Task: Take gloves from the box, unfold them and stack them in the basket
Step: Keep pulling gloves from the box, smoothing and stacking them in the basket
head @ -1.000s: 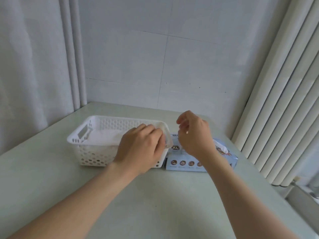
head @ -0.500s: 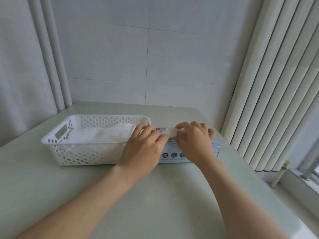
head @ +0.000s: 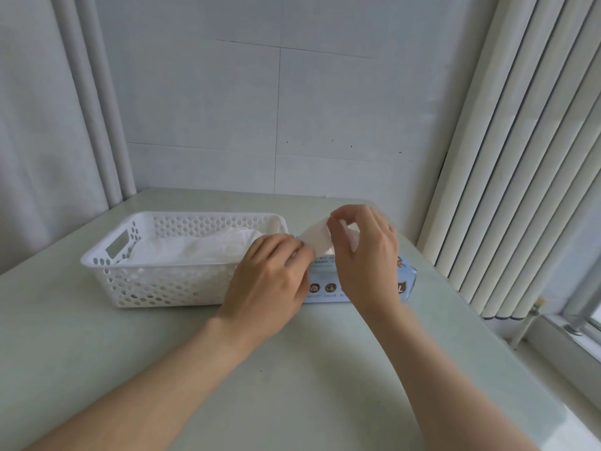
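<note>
The pale green table (head: 292,369) fills the lower field, set into a corner of white panelled wall (head: 276,109). Vertical blinds (head: 520,157) hang on the right side.

A white perforated basket (head: 156,288) stands on the table left of centre. It holds a stack of white gloves (head: 201,249) lying flat, level with the rim.

A light blue glove box (head: 327,276) lies just beside the basket's right end. Whether they touch cannot be told, as the hands cover the junction.

The left hand (head: 270,281) sits in front of the basket's right end, fingers curled, pinching the lower left end of a single white glove (head: 317,239). The right hand (head: 367,255) is raised above the box, thumb and forefinger pinching the glove's upper edge.

The glove is held stretched between both hands, in the air over the box, clear of the basket.
</note>
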### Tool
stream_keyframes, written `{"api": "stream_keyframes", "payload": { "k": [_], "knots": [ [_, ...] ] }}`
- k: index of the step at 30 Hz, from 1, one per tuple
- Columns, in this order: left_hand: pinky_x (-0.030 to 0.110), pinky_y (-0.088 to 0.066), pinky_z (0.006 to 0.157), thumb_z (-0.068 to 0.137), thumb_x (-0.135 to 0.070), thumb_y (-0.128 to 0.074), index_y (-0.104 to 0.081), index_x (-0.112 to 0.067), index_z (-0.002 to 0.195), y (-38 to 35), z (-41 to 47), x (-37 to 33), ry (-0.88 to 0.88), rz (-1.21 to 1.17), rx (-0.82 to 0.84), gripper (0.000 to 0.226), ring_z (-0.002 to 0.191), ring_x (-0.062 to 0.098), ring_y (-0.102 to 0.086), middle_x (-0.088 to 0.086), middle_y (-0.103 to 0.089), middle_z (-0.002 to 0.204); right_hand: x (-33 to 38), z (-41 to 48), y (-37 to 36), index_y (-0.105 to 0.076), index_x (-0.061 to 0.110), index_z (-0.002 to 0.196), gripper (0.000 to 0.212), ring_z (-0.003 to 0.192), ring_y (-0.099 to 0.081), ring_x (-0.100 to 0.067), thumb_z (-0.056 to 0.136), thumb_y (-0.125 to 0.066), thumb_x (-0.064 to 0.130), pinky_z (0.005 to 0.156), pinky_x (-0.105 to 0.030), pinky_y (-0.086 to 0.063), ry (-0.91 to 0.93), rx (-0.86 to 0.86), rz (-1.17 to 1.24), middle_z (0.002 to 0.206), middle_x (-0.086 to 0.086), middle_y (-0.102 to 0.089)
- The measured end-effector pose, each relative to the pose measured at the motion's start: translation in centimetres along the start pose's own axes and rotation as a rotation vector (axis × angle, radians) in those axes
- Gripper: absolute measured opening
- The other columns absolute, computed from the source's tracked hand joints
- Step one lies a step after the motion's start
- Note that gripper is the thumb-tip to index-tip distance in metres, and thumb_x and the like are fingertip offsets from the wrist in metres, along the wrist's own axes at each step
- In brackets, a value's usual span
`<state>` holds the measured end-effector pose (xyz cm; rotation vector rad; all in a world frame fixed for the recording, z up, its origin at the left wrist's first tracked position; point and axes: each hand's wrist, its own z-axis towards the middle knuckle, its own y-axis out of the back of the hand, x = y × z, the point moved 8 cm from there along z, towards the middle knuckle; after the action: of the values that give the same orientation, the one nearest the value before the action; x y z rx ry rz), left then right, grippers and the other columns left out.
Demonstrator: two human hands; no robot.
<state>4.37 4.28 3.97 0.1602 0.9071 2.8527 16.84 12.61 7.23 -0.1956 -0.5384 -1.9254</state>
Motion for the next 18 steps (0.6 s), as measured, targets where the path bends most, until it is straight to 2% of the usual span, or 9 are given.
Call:
{"api": "stream_keyframes", "payload": {
  "k": [2, 6, 9, 11, 13, 15, 17, 18],
  "knots": [
    [0.041, -0.048, 0.098, 0.089, -0.007, -0.069, -0.069, -0.01, 0.104, 0.7, 0.0, 0.1, 0.016, -0.006, -0.035, 0.015, 0.112, 0.031, -0.064, 0.004, -0.068, 0.104, 0.5, 0.0, 0.1, -0.068, 0.018, 0.101, 0.003, 0.086, -0.063, -0.015, 0.103, -0.066, 0.017, 0.086, -0.038, -0.048, -0.024, 0.006, 0.066, 0.09, 0.009, -0.068],
    [0.04, -0.05, 0.096, 0.091, -0.012, -0.076, -0.059, -0.008, 0.118, 2.2, 0.0, 0.9, 0.065, -0.096, -0.129, 0.032, 0.098, 0.03, -0.065, 0.005, -0.066, 0.104, 1.0, -0.4, -0.3, -0.072, 0.016, 0.096, 0.012, 0.075, -0.066, -0.009, 0.103, -0.068, 0.025, 0.068, -0.022, -0.049, -0.199, 0.126, 0.274, 0.079, 0.009, -0.071],
    [0.039, -0.05, 0.097, 0.1, -0.018, -0.064, -0.06, -0.009, 0.134, 3.1, -0.1, 1.0, 0.066, -0.147, -0.162, 0.036, 0.101, 0.025, -0.063, 0.001, -0.067, 0.107, 1.1, -0.9, -1.0, -0.073, 0.016, 0.093, 0.019, 0.074, -0.069, -0.012, 0.107, -0.063, 0.026, 0.067, -0.03, -0.054, -0.326, 0.213, 0.398, 0.077, 0.007, -0.073],
    [0.039, -0.05, 0.093, 0.101, -0.018, -0.062, -0.067, -0.013, 0.13, 3.6, -0.2, 1.3, 0.063, -0.142, -0.178, 0.03, 0.101, 0.024, -0.062, -0.003, -0.068, 0.105, 1.1, -1.1, -1.3, -0.072, 0.015, 0.088, 0.029, 0.067, -0.064, -0.013, 0.11, -0.058, 0.028, 0.061, -0.029, -0.05, -0.414, 0.258, 0.515, 0.07, 0.008, -0.069],
    [0.042, -0.049, 0.085, 0.101, -0.018, -0.063, -0.071, -0.013, 0.117, 4.0, -0.3, 1.8, 0.087, -0.156, -0.211, 0.019, 0.095, 0.026, -0.061, -0.003, -0.068, 0.099, 1.0, -1.5, -1.6, -0.073, 0.016, 0.085, 0.034, 0.065, -0.061, -0.009, 0.11, -0.056, 0.031, 0.061, -0.023, -0.047, -0.499, 0.299, 0.584, 0.066, 0.011, -0.065],
    [0.042, -0.049, 0.083, 0.103, -0.019, -0.061, -0.071, -0.01, 0.107, 4.3, -0.3, 2.6, 0.141, -0.21, -0.241, 0.013, 0.093, 0.026, -0.059, -0.002, -0.066, 0.097, 0.7, -1.9, -2.0, -0.076, 0.02, 0.09, 0.027, 0.069, -0.064, -0.01, 0.108, -0.06, 0.031, 0.065, -0.025, -0.05, -0.572, 0.334, 0.596, 0.071, 0.009, -0.07],
    [0.035, -0.048, 0.087, 0.104, -0.018, -0.061, -0.072, -0.008, 0.104, 4.8, -0.3, 3.4, 0.199, -0.269, -0.272, 0.015, 0.096, 0.022, -0.058, 0.001, -0.062, 0.104, 0.3, -2.4, -2.3, -0.078, 0.026, 0.098, 0.013, 0.07, -0.068, -0.012, 0.103, -0.067, 0.025, 0.065, -0.027, -0.054, -0.641, 0.36, 0.598, 0.081, 0.005, -0.076],
    [0.031, -0.047, 0.088, 0.105, -0.018, -0.061, -0.073, -0.008, 0.105, 5.0, -0.3, 3.6, 0.218, -0.291, -0.285, 0.016, 0.097, 0.02, -0.059, 0.002, -0.06, 0.108, 0.3, -2.6, -2.3, -0.078, 0.027, 0.1, 0.013, 0.07, -0.069, -0.013, 0.101, -0.068, 0.02, 0.063, -0.026, -0.054, -0.655, 0.371, 0.586, 0.086, 0.005, -0.077]
  ]
}}
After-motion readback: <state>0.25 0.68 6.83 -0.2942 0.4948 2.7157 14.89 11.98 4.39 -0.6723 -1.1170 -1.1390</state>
